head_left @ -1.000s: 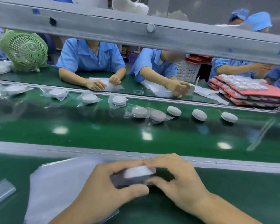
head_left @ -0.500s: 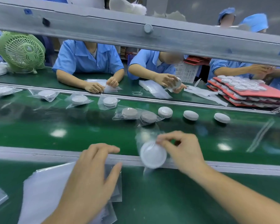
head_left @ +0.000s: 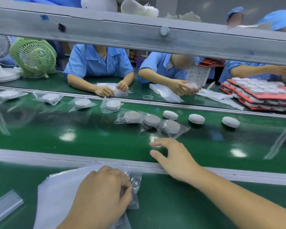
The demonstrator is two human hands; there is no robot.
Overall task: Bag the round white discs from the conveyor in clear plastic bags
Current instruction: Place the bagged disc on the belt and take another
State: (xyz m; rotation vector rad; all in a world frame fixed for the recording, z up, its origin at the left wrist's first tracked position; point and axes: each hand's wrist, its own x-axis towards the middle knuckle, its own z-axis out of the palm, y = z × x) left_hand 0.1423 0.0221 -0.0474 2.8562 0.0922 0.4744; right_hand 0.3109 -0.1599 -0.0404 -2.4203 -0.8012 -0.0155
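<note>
From the head view, the left hand (head_left: 104, 194) is pinching a crumpled clear bag (head_left: 135, 182) between thumb and curled fingers, resting on the stack (head_left: 59, 192) of flat bags on the near table. The right hand (head_left: 173, 156) is reaching across the rail (head_left: 40, 157) over the belt (head_left: 89, 138), fingers spread and holding nothing. Just beyond its fingertips a bagged disc (head_left: 171, 127) is lying on the belt, touching two more bagged ones to its left. Three bare discs (head_left: 196, 118) are sitting in a row behind and to the right, apart from each other. Across the belt, workers in blue are handling bags beside red trays (head_left: 262, 95) of discs, and a green fan (head_left: 34, 57) is standing at far left.
</note>
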